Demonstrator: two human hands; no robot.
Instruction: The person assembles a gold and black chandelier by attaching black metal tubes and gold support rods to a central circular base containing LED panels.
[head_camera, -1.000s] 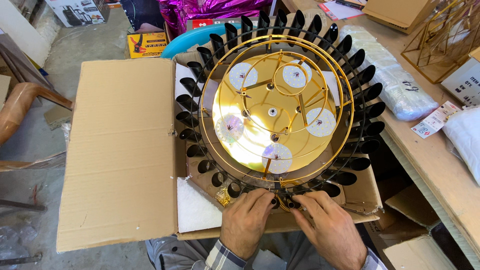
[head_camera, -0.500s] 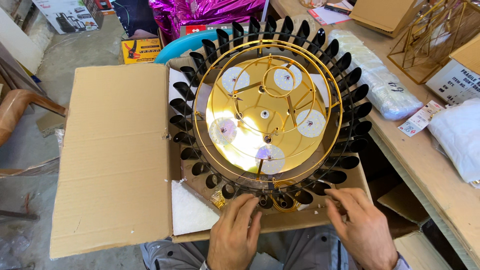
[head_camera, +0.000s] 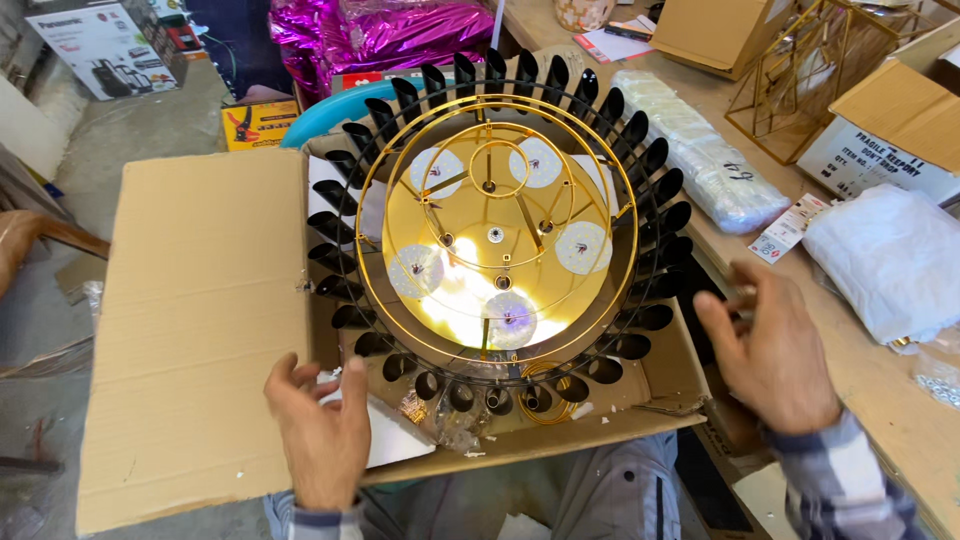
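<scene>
A round gold light fixture (head_camera: 497, 240) with a ring of black scoop-shaped blades and several round white light discs sits in an open cardboard box (head_camera: 210, 330) on my lap. My left hand (head_camera: 322, 425) hovers open at the fixture's lower left, over white paper and a clear plastic bag (head_camera: 440, 420). My right hand (head_camera: 775, 350) is open to the fixture's right, apart from the black blades. Neither hand holds anything.
A wooden table (head_camera: 880, 400) runs along the right with a white bundle (head_camera: 890, 260), a wrapped roll (head_camera: 690, 160), a gold wire frame (head_camera: 800, 70) and cardboard boxes (head_camera: 890, 130). Magenta foil (head_camera: 380, 35) and a blue hoop (head_camera: 330, 115) lie behind the box.
Both hands have let go of the fixture's near rim and spread apart, the left to the lower left, the right out to the right. The view has shifted closer.
</scene>
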